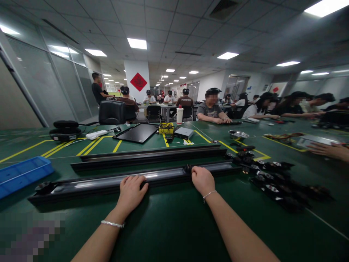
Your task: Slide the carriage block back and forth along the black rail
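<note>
A long black channel (163,174) with a shiny inner floor lies across the green table in front of me. My left hand (132,191) grips its near edge left of the middle, fingers over the rim and thumb at the side. Farther right, my right hand (202,179) is closed on a small black part (188,168) inside the channel; most of its grip is hidden from me. Another dark piece (45,187) sits in the channel's left end. Just behind is a second long black channel (152,155), roughly parallel to the first.
A pile of black fan-like parts (272,182) spreads at right. At left stands a blue tray (25,174). Farther back are a dark flat panel (137,132), a silver box (184,132), a metal bowl (239,135) and a white cup (179,115). Another person's hand (328,150) reaches in from the right.
</note>
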A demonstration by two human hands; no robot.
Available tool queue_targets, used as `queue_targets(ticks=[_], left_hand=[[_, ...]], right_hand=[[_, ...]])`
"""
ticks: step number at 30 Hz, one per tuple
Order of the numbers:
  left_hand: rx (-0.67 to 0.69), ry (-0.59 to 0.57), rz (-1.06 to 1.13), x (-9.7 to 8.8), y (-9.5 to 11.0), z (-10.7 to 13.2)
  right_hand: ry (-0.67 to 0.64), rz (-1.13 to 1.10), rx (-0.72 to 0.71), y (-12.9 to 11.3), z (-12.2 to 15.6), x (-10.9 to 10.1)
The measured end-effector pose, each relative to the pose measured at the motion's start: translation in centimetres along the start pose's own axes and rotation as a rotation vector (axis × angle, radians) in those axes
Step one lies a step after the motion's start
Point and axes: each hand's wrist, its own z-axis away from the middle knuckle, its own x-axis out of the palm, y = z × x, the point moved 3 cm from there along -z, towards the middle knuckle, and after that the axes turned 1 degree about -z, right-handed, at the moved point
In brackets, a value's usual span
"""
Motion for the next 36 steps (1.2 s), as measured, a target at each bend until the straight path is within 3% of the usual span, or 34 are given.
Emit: queue_targets(ticks=[36], left_hand=[[-0.019,-0.025,0.024,-0.32,0.19,-0.03]], right_hand=[[0.038,-0.015,-0.01,0.22,-0.04,0.37]])
